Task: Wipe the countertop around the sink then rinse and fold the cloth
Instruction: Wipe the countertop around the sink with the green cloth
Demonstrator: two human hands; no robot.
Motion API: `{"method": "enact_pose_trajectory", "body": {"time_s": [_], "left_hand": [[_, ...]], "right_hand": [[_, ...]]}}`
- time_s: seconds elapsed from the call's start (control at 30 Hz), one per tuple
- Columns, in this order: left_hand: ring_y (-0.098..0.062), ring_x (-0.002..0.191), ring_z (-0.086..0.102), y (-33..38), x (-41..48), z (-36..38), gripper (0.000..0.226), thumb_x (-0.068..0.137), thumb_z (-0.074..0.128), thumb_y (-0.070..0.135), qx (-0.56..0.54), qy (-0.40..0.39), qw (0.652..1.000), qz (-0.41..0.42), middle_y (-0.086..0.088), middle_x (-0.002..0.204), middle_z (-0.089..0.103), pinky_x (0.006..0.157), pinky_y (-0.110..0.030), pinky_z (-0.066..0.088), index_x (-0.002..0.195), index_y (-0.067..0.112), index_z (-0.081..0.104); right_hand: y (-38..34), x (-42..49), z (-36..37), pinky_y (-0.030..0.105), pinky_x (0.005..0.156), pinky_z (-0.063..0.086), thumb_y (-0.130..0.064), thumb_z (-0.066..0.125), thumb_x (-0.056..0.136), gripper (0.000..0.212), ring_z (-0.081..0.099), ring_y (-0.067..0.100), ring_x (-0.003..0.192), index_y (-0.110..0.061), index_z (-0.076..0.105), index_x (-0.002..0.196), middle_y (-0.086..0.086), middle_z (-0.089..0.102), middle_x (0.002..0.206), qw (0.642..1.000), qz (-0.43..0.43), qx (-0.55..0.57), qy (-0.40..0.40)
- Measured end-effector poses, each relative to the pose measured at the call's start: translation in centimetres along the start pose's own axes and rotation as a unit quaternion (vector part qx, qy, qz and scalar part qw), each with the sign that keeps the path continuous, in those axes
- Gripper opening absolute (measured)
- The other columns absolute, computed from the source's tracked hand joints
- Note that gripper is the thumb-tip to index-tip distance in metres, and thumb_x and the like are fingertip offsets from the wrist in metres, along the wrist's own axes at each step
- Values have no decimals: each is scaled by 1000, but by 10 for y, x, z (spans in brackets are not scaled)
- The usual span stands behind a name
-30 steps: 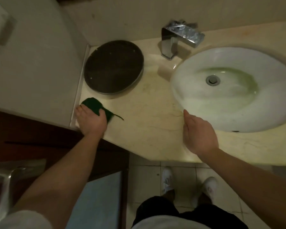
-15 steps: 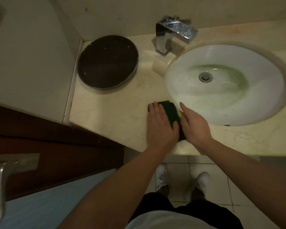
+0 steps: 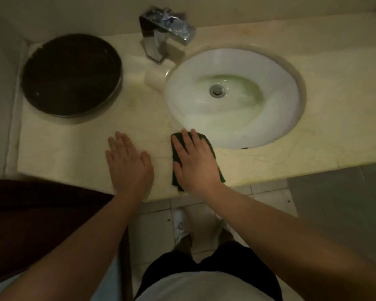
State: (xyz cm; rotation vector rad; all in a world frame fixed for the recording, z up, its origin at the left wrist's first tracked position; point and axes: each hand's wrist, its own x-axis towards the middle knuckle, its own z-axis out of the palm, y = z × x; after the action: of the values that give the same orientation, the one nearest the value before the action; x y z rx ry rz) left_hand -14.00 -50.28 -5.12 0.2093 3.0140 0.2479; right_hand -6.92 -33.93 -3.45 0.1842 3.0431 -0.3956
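The surface (image 3: 74,153) is mid-wipe, as I judge it: the strip in front of the sink (image 3: 258,127) is being covered, and rinsing and folding are not yet done. The right hand (image 3: 195,164) lies flat just in front of the sink's near-left rim. Its fingers (image 3: 186,140) are straight and spread, pressing down the green cloth (image 3: 205,139), whose edges show beyond fingertips and wrist. The left hand (image 3: 128,164), farther left of the sink, rests flat, fingers extended, holding nothing.
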Motion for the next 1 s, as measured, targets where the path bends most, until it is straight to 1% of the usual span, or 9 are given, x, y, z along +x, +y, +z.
{"method": "enact_pose_trajectory", "body": {"time_s": [0.2,0.3,0.37,0.47,0.57,0.63,0.77,0.87,1.0], "left_hand": [[-34,148,4,11,-5,-1,73,94,25,37,-3,-10,1000,19,-20,161,6,120,-49,8,151,-4,6],[-34,148,5,41,-6,5,74,94,28,38,-10,-15,997,68,-21,160,8,120,-47,8,151,-4,9],[-35,148,6,58,-4,8,75,93,28,40,-9,-26,997,67,-22,160,10,120,-48,9,151,-5,11],[-37,147,9,61,-4,12,75,93,33,38,10,-28,997,66,-24,159,13,119,-50,11,150,-6,14],[-37,147,11,59,-6,11,74,92,32,37,14,-30,997,76,-24,159,15,119,-50,13,150,-6,15],[-37,147,12,62,-6,9,77,89,28,39,9,-29,997,71,-24,158,16,119,-50,13,149,-7,17],[-35,148,9,62,-6,6,77,90,26,42,-4,-37,997,73,-22,159,15,119,-47,11,150,-6,17],[-33,149,6,70,4,4,74,91,25,39,-40,-36,990,127,-20,160,12,120,-43,8,150,-4,13],[-31,149,8,106,50,-13,74,89,26,37,-94,-41,974,201,-19,159,17,118,-36,5,150,-3,17]], "right_hand": [[129,-75,-28,50,117,19,-33,34,92,63,18,36,144,-10,24,150,18,23,157,977,203,-59,31],[125,-67,-26,51,118,16,-33,33,91,66,17,39,144,-3,23,150,22,22,156,953,295,-29,59],[86,-49,-19,51,117,18,-37,34,91,69,18,40,143,0,26,148,24,24,155,962,263,-29,62],[23,-30,-4,47,119,13,-40,38,90,72,11,33,147,-6,21,151,16,19,159,993,114,0,44],[26,-28,-5,41,120,12,-35,40,91,68,13,28,148,-10,21,152,11,22,159,997,68,16,31],[53,-33,-8,41,117,22,-28,38,90,60,31,30,141,-7,35,147,13,38,151,993,102,1,57],[114,-40,-20,38,101,42,-18,38,92,42,61,31,110,-3,61,124,14,67,118,978,164,17,130],[132,-38,-32,27,85,45,-18,39,94,35,64,20,88,-10,66,115,5,71,98,966,175,105,158],[131,-14,-48,22,79,44,-17,39,99,30,58,10,85,-15,65,114,-4,67,99,907,295,242,181]]}}
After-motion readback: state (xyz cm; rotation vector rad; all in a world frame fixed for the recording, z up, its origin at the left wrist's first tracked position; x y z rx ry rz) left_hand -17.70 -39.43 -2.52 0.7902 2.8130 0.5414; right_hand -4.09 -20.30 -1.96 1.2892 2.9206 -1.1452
